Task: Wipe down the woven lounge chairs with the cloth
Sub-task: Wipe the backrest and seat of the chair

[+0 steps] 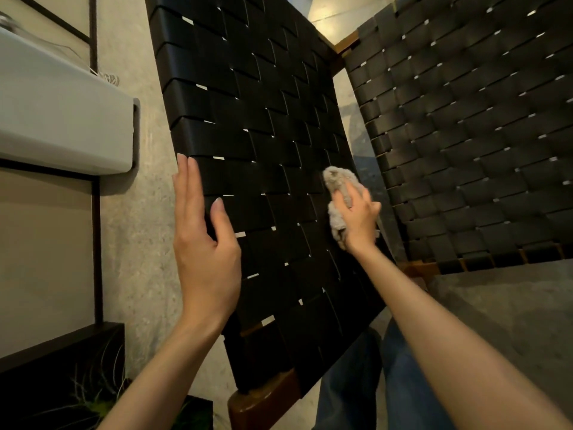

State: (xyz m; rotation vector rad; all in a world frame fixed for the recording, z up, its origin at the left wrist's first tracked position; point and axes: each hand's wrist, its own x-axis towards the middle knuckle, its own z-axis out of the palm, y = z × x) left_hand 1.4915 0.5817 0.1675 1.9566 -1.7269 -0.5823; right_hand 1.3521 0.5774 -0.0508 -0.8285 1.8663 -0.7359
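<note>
Right grip (358,218) around bunched beige cloth (336,180)

Grey concrete floor (496,305); white unit (62,113) w/ dark shelf frame (96,243) at left.

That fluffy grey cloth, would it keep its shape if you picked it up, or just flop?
Probably flops: the cloth is bunched into a lumpy wad in the right hand, spilling out above and below it. Likely light, as one hand holds it against the chair. Its fuzzy surface suggests grip, not slip.
</note>
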